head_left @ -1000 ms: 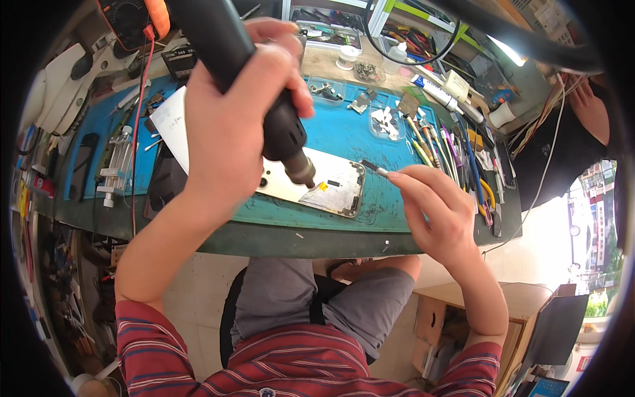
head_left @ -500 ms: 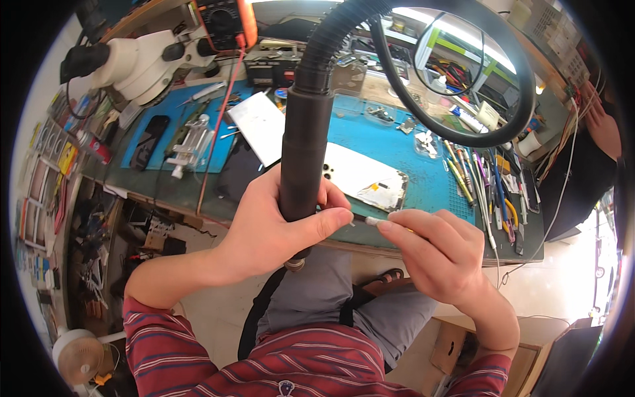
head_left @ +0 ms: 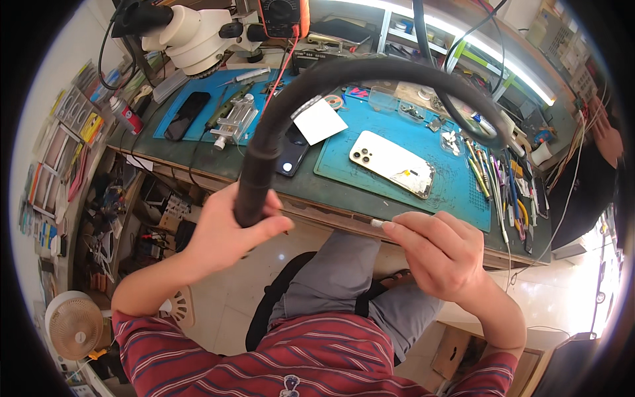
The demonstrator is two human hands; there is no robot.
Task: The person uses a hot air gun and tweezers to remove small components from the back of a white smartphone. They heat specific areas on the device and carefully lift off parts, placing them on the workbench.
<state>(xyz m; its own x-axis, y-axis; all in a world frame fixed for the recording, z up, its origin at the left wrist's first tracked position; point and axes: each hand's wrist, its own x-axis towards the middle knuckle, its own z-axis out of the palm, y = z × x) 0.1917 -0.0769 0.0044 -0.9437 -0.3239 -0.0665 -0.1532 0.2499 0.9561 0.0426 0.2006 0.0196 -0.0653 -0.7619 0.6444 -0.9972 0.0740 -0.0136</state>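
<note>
My left hand is closed round the black handle of a hot air gun. Its thick black hose arches up and over the bench to the right. My right hand pinches a small whitish piece between thumb and fingertips, just off the bench's front edge. What it belongs to is hidden in the hand. Beyond it, a white phone with several camera lenses lies on the blue-green mat, its right end looking damaged. A dark phone lies partly under a white square sheet.
A microscope and an orange-edged multimeter stand at the back. Tweezers and pens crowd the right side. A metal clamp and another black phone lie left. A person's hand shows at far right.
My left hand has moved left, away from my right hand, with the hot air gun. The right hand stays nearly in place. The whole view has shifted, showing more of the bench's left side.
</note>
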